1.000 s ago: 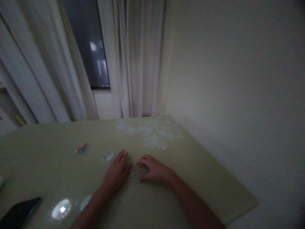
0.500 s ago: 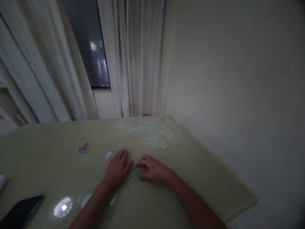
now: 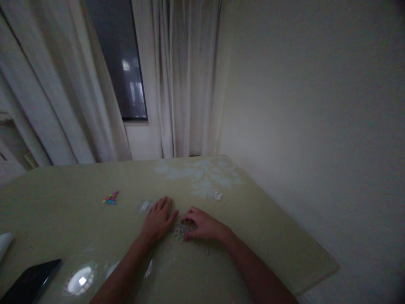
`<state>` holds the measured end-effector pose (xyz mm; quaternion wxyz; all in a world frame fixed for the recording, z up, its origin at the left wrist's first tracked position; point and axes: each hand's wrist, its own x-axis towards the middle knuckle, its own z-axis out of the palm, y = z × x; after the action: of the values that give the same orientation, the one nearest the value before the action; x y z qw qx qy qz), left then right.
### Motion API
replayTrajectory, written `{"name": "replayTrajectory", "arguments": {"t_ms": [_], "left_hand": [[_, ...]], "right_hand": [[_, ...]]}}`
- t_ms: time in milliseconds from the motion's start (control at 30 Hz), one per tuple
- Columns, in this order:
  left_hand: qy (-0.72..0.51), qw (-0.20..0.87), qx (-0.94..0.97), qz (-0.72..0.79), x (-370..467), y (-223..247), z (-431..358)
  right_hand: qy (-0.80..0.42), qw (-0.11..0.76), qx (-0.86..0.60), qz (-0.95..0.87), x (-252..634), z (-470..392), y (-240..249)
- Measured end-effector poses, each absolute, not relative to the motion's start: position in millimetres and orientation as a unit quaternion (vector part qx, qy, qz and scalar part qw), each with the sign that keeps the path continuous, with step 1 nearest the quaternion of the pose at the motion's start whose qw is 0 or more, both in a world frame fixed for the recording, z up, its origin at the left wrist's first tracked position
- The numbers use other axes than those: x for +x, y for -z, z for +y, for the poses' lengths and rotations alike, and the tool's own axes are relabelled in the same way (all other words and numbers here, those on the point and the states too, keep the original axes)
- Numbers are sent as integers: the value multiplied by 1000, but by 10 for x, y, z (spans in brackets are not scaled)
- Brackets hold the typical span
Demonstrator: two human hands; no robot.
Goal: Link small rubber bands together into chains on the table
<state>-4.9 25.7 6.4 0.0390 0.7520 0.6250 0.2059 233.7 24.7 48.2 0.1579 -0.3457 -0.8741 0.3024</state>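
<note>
A small pile of pale, thin rings (image 3: 180,232) lies on the table, between my two hands. My right hand (image 3: 202,224) curls around the right side of this pile, thumb at the near side and fingers at the far side, with some rings inside its grasp. Palm down, my left hand (image 3: 159,219) rests on the table just left of the pile, fingers spread and nothing held. Beyond its fingertips, to the left, is a clear plastic bag with a white label (image 3: 144,206). One loose ring (image 3: 205,251) sits apart, nearer to me.
Small colourful pieces (image 3: 110,198) are heaped at the left on the table (image 3: 268,236). Small white pieces (image 3: 218,196) lie farther back at right. A dark tablet-like object (image 3: 31,280) and a shiny round thing (image 3: 79,280) are at the near left. A wall borders the right.
The view has shifted slightly. Both hands stay in nearly the same place, the right one still around the rings.
</note>
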Motion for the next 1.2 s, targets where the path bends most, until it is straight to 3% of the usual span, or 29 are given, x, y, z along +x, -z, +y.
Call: {"name": "replayTrajectory", "arguments": {"t_ms": [200, 367, 500, 767, 1200], "left_hand": [[-284, 91, 765, 571, -111, -156, 190], [-256, 281, 776, 503, -253, -322, -53], [-212, 349, 767, 495, -189, -429, -263], [-255, 380, 753, 474, 8, -453, -306], [-302, 374, 726, 493, 34, -241, -188]], "right_hand": [[-314, 121, -352, -873, 2406, 267, -577], [-333, 55, -328, -882, 2611, 303, -679], [-345, 15, -340, -875, 2679, 303, -677], [-297, 134, -401, -856, 2501, 237, -599], [-307, 145, -377, -862, 2315, 156, -538]]}}
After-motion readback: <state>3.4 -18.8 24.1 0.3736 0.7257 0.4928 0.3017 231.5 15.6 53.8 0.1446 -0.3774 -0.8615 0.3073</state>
